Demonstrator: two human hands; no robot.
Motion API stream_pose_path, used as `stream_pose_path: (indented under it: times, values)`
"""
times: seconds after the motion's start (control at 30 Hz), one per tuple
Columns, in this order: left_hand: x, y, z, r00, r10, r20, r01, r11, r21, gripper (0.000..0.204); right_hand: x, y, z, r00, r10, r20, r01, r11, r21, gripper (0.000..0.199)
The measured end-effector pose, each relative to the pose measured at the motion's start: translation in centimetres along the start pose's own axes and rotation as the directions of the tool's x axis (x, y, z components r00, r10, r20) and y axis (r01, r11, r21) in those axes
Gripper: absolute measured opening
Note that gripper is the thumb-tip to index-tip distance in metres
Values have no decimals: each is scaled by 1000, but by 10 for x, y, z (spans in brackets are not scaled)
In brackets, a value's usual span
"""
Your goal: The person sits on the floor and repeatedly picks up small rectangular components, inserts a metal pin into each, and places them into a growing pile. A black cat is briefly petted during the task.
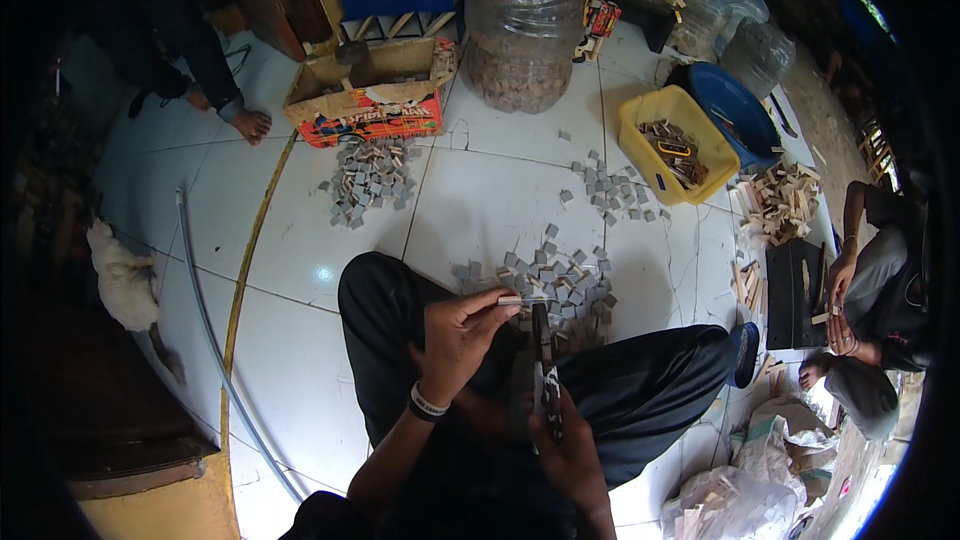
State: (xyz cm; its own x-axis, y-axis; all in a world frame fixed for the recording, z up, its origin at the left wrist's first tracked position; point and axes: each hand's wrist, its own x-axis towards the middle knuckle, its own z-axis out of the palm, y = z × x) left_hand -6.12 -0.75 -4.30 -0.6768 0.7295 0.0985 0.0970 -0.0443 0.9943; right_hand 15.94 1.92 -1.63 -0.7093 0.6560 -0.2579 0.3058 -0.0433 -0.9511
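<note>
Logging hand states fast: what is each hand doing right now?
Left hand: closed, pinching a small flat piece at the fingertips.
Right hand: closed around the handles of dark pliers.

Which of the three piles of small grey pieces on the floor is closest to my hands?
The pile of grey pieces just beyond your knees, right past your left hand. The other two piles lie farther off, by the cardboard box and the yellow tub.

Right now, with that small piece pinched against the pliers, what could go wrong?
1. The left hand pinches a thin grey strip right at the dark metal pliers held in the right hand; fingertips could get nipped.
2. The strip might slip and drop into the pile of small grey square pieces on the white tiled floor.
</note>
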Motion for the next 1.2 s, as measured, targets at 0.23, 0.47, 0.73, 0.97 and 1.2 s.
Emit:
stream_pose_path:
  times: [0.23,0.47,0.73,0.97,1.2]
  values:
    - [-7,9,11,997,76,-16,-74,993,95,24,-1,-7,2,999,22,-30,-23,1000,-21,46]
    - [-6,11,11,995,94,18,-95,988,125,22,-2,-14,0,998,-42,-38,40,998,-43,52]
    - [-5,1,13,997,1,74,14,980,-198,23,0,-9,1,994,-106,-26,104,993,-64,58]
    - [-1,1,10,989,99,106,-95,994,-46,16,-1,-18,5,992,-117,-46,107,979,-174,65]
    - [-1,7,7,985,146,88,-150,988,43,14,0,-22,5,993,-119,-17,113,976,-187,70]
